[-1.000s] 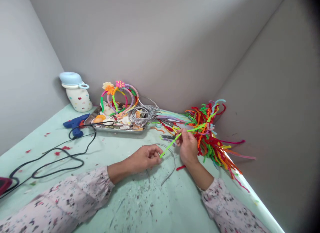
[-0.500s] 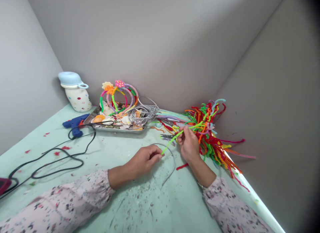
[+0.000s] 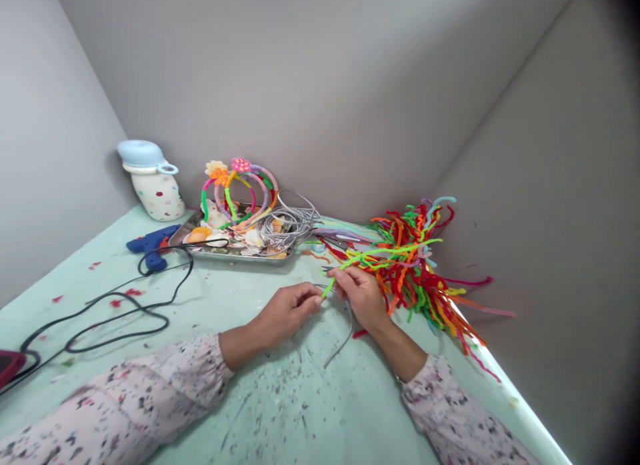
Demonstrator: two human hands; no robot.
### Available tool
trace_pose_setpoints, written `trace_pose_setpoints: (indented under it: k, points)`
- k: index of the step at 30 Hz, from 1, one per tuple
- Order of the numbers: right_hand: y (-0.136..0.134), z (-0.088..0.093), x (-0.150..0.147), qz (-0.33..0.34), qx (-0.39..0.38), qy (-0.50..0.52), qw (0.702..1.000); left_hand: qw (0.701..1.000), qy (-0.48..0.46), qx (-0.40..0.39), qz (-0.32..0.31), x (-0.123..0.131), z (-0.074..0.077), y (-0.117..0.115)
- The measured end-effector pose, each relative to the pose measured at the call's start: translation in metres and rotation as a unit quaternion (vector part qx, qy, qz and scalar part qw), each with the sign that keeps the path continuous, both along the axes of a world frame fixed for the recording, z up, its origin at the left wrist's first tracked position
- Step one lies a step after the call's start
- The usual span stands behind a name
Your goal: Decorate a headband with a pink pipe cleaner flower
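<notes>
My left hand [image 3: 290, 313] pinches the lower end of a bright green pipe cleaner [image 3: 370, 253] together with a grey wire [image 3: 348, 328], which curves down to the right over the table. Close beside it, my right hand [image 3: 361, 297] has its fingers closed on the same green pipe cleaner. The rest of that pipe cleaner extends up and right, over a heap of colourful pipe cleaners [image 3: 415, 278]. Dark scissor tips [image 3: 326, 270] show just behind my right fingers.
A metal tray [image 3: 240, 257] holds shells, coiled grey wire [image 3: 287, 226] and decorated hoops [image 3: 240, 192]. To its left are a blue glue gun [image 3: 154, 245], a black cord [image 3: 165, 318] and a white bottle [image 3: 157, 192]. Grey walls stand behind and at the right.
My right hand has moved down and left along the green pipe cleaner, nearer my left hand. The free part of the pipe cleaner now reaches further right of my hand.
</notes>
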State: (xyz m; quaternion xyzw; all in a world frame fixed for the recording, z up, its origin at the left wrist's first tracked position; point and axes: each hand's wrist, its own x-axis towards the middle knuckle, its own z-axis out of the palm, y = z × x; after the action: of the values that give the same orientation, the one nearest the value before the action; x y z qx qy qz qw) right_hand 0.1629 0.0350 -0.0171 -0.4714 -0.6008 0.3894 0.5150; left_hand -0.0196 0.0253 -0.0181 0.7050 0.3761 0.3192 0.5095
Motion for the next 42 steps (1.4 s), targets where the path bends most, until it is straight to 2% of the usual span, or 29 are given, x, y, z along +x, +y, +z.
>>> trace_pose_setpoints:
  k: [6,12,14,16,19,23,29,33,39,42]
  points:
    - [0.001,-0.004,0.000,-0.002,-0.015,0.047,0.999,1.000,0.021,-0.001,0.020,0.002,0.004,0.000]
    - [0.007,-0.011,-0.002,-0.010,-0.052,0.172,0.984,0.995,0.015,0.059,0.076,0.003,0.009,-0.003]
    - [0.008,-0.013,-0.002,-0.006,-0.054,0.193,0.980,0.994,0.002,0.055,0.093,0.003,0.008,-0.004]
    - [0.008,-0.013,-0.002,0.000,-0.051,0.194,0.980,0.995,-0.028,0.022,0.098,0.002,0.007,-0.003]
    - [0.007,-0.012,-0.001,0.001,-0.043,0.164,0.985,0.991,-0.095,-0.055,0.073,0.002,0.005,0.000]
    - [0.004,-0.010,-0.001,-0.001,-0.032,0.125,0.992,0.967,-0.176,-0.180,0.045,0.003,0.006,0.003]
    - [0.001,-0.005,-0.002,-0.016,-0.023,0.101,0.994,0.933,-0.196,-0.300,-0.017,0.004,0.012,0.001]
    - [0.001,-0.005,-0.002,-0.013,-0.023,0.096,0.995,0.923,-0.190,-0.333,-0.037,0.006,0.013,-0.003]
    - [0.006,-0.012,0.000,0.000,-0.044,0.178,0.983,0.935,-0.176,-0.307,-0.026,0.007,0.012,-0.006]
    - [0.007,-0.013,0.001,0.009,-0.045,0.189,0.981,0.927,-0.192,-0.320,-0.034,0.007,0.012,-0.007]
